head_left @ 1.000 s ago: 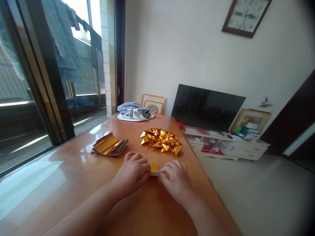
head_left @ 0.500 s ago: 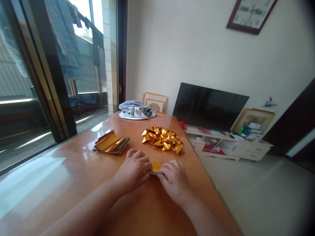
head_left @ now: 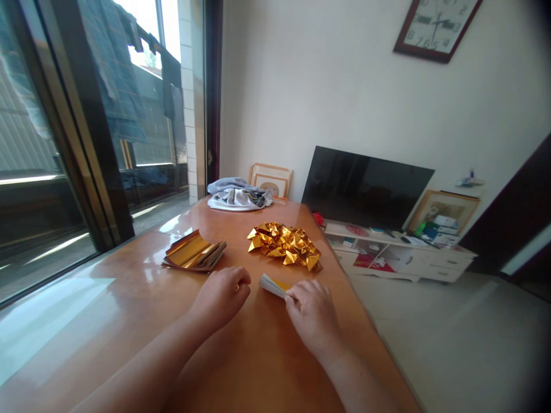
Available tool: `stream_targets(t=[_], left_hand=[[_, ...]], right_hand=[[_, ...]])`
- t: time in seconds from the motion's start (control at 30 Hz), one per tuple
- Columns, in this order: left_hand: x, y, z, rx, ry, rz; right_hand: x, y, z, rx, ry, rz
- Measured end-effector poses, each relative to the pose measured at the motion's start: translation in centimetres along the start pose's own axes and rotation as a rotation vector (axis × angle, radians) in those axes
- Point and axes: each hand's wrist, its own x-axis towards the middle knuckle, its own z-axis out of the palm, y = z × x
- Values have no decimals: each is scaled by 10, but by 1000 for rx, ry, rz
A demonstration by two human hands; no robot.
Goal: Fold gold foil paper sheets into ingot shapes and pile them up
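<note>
Now the right hand [head_left: 312, 312] has its grip pinched shut on the near end of a folded gold paper strip [head_left: 274, 284], whose free end juts up and to the left, just off the bench [head_left: 129, 298]. Beside it, the left hand [head_left: 221, 295] is loosely curled with nothing in its grip, fingertips close to the strip but apart from it. Farther out lie a heap of crumpled gold pieces [head_left: 284, 244] and, to the left, a stack of gold sheets [head_left: 193, 253].

Counts on the glossy orange-brown wooden desk [head_left: 129, 287]

One stack of flat gold foil sheets [head_left: 193, 252], one heap of crumpled gold foil shapes [head_left: 284, 242], one small folded gold-and-white paper piece [head_left: 275, 284], one bundle of grey-white cloth [head_left: 236, 195].
</note>
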Motion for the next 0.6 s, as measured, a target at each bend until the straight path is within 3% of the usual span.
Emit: stream_targets(t=[0.2, 0.43, 0.6], left_hand=[[-4, 6, 33, -518, -262, -258], [-2, 13, 31, -887, -257, -397], [-1, 19, 28, -993, -239, -368]], right_hand=[[-4, -14, 6, -30, 0, -59], [-6, -24, 10, 8, -40, -122], [-8, -27, 10, 92, -58, -130]])
